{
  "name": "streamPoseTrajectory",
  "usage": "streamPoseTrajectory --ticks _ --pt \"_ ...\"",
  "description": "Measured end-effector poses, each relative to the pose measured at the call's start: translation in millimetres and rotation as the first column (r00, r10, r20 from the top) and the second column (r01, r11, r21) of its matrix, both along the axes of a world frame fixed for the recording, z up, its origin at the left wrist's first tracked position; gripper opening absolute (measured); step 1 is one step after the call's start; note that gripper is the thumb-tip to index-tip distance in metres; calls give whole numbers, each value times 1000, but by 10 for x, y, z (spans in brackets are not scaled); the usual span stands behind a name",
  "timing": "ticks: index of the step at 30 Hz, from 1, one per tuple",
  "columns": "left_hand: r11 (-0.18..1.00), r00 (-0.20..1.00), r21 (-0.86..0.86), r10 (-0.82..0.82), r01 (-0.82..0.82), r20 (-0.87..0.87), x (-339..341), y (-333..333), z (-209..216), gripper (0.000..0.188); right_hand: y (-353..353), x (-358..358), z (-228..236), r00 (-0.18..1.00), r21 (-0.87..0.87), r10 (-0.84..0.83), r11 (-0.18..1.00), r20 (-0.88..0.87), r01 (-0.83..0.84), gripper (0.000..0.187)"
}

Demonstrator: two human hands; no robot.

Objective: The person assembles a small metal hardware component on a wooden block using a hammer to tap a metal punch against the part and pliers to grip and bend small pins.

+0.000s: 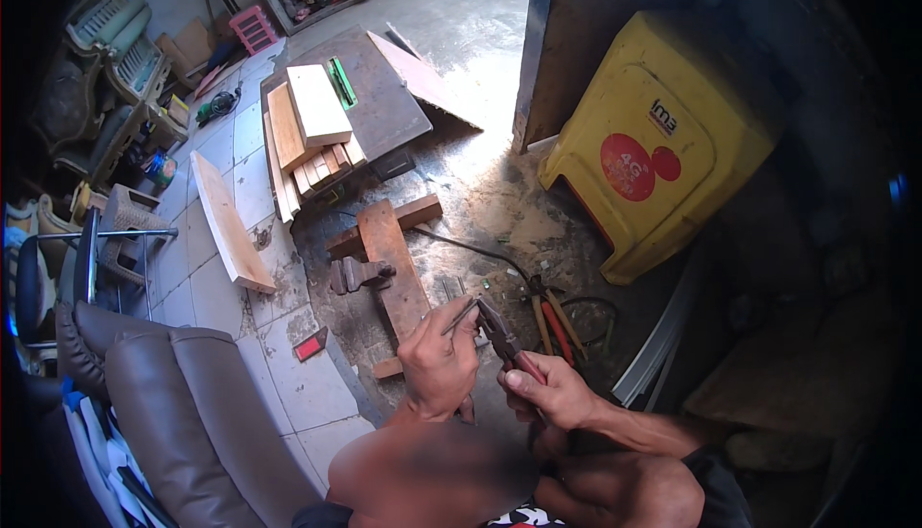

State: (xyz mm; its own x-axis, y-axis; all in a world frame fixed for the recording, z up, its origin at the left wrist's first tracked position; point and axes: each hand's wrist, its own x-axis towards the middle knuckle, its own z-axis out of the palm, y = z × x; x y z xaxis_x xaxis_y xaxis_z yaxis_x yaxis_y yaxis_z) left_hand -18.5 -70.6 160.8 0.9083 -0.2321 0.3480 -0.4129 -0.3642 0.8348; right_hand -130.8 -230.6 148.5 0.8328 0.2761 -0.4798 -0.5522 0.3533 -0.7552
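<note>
Between the fingers of my left hand (439, 357) is a thin dark metal rod (463, 317), pointing up and to the right. My right hand (555, 395) is closed round the red handles of a pair of pliers (497, 330). The plier jaws meet the far end of the rod; whether they clamp it is too small to tell. Just beyond my hands lies a worn wooden beam (399, 264), with a rusty metal vise (359, 275) at its left side. To the right of the pliers, several hand tools with orange and red handles (557, 326) lie on the floor.
Cut boards (317, 105) are stacked on a dark low table (394, 110) ahead. A loose plank (230, 225) and a small red box (310, 343) are at the left. A yellow plastic chair (691, 96) stands right; a brown padded seat (221, 413) is near left.
</note>
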Motion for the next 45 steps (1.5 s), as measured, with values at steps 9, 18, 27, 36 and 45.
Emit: streamPoseTrajectory --ticks 9,18,27,36,45 --pt "980 947 -199 -55 -10 -318 102 44 5 18 -70 94 9 998 -25 45 999 44 -44 37" --pt "867 670 -497 -372 4 -642 299 256 -45 26 -395 44 114 984 -272 170 951 62 -147 47" --pt "938 725 -334 -296 97 -621 315 307 20 28 -494 85 332 963 -208 269 944 33 -256 48" --pt "913 623 -401 -359 79 -695 242 227 21 29 -372 164 191 900 -603 202 793 385 80 37" --pt "861 395 -483 -503 156 -769 153 114 -30 25 -130 419 102 755 -558 -12 666 656 495 30"
